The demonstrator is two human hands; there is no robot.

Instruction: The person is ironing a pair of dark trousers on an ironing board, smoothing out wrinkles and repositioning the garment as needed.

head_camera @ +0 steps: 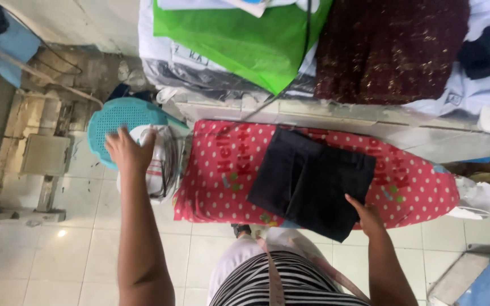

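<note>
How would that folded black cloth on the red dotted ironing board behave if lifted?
The folded black cloth would probably flop and unfold, since its layers lie loose. It looks light and thin. The right hand touches its near edge.

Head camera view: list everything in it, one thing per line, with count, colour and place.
ironing board: one, red cover with white dots, centre.
folded garment: one, black, lying on the board.
perforated basket: one, teal, on the floor left of the board.
bag: one, bright green, on the counter at top.
sequinned cloth: one, dark maroon, on the counter right of the bag.
white clothes: a pile, top right.
floor tiles: white, below.
left hand: one, reaching over the basket's rim.
right hand: one, on the garment's near corner.
</note>
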